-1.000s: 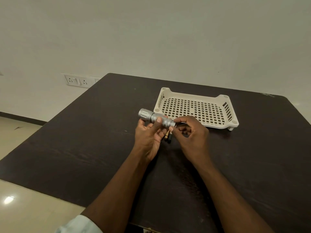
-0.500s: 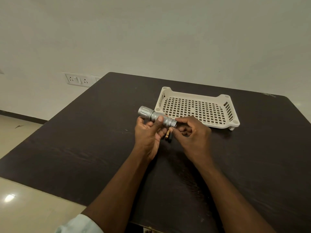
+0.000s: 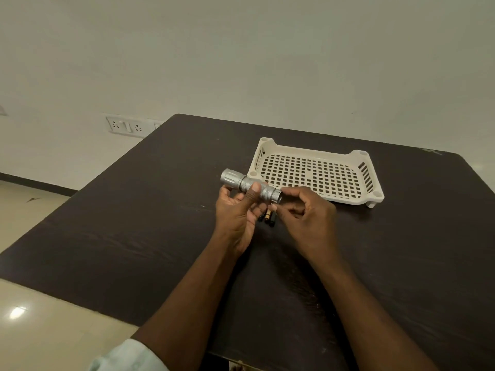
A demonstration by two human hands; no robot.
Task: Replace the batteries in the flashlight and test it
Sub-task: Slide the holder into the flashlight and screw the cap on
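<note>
My left hand [image 3: 237, 207] grips a silver flashlight [image 3: 241, 182] by its knurled barrel, held a little above the table. Its wide head points left and its tail end points right. My right hand [image 3: 308, 215] has its curled index finger and thumb at the tail end. Whether they pinch anything there is hidden. Below and between my hands, a few dark batteries with gold ends [image 3: 268, 218] lie on the table, partly covered by my fingers.
A cream perforated plastic tray [image 3: 372, 195] stands just behind my right hand with nothing visible in it. The dark wooden table [image 3: 134, 223] ends at the left and near edges. A wall socket panel [image 3: 123, 125] sits on the wall at the far left.
A dark piece seen between my right fingers and the flashlight's tail a second ago is out of sight now. My right fingertips have closed in on the tail end. The flashlight has barely moved.
</note>
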